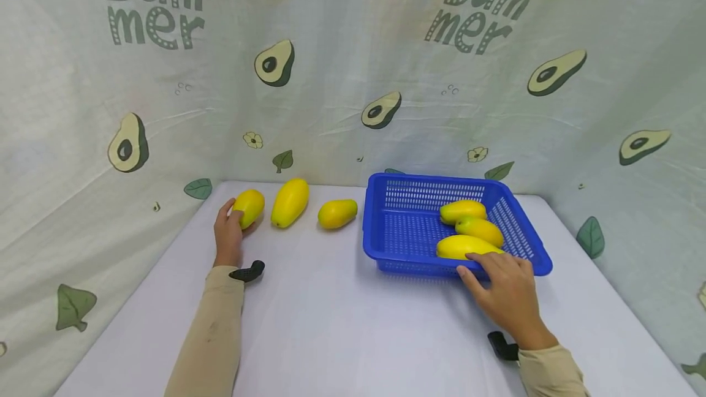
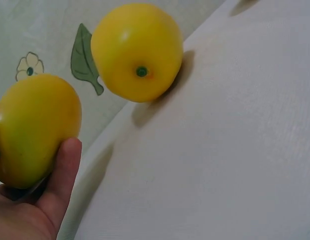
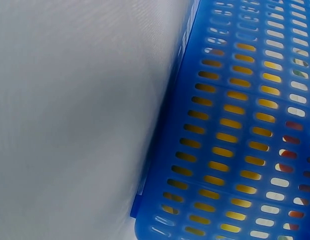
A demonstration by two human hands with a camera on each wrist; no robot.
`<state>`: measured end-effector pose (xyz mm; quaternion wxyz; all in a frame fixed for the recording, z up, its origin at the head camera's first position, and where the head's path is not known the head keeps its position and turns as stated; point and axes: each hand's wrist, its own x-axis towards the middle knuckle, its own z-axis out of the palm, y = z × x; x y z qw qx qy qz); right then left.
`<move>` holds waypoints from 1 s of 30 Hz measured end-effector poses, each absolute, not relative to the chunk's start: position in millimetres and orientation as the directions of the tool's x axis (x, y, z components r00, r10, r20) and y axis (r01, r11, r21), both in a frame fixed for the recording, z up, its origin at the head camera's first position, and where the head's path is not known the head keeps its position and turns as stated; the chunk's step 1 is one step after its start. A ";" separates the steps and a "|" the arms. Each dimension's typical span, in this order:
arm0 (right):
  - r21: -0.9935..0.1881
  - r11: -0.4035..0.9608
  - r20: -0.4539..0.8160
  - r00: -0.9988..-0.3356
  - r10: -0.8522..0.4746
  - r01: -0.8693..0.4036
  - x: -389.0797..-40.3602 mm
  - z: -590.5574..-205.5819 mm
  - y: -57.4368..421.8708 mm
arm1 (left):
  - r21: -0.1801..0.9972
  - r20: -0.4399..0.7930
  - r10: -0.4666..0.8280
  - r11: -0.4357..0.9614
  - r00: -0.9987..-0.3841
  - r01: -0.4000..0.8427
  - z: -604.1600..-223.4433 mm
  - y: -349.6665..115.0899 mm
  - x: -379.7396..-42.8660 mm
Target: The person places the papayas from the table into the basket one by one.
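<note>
At the table's far left my left hand [image 1: 228, 233] grips a yellow mango [image 1: 250, 207], thumb on its near side and fingers round its outer side. The same mango [image 2: 37, 130] fills the left edge of the left wrist view. My right hand [image 1: 506, 291] reaches over the front rim of the blue basket [image 1: 380, 244], fingers loosely bent, their tips at a long yellow papaya [image 1: 460, 246] inside. The thumb is apart from the fingers, in front of the rim. Through the basket's slots, the right wrist view shows the yellow fruit and parts of the fingers.
Two more mangoes [image 1: 463, 211] [image 1: 480, 232] lie in the basket behind the papaya. Between left hand and basket lie another papaya [image 1: 290, 203] and another mango [image 1: 337, 214] on the white table [image 1: 314, 317]. A printed cloth [image 1: 325, 72] hangs around its back and sides.
</note>
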<state>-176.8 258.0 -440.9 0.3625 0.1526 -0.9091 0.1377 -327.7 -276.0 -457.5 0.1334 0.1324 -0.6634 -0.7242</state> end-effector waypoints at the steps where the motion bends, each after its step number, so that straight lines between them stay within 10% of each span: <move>1: -0.141 0.915 0.701 -0.691 -0.177 -0.377 -176.7 -441.1 258.1 | 0.994 -0.018 -0.363 -0.108 -0.932 0.023 -456.9 -275.8 -326.9; 30: -0.128 0.922 0.690 -0.700 -0.181 -0.365 -177.9 -442.1 259.4 | 0.949 -0.070 -0.149 -0.316 -0.986 -0.020 -443.0 -279.9 -325.8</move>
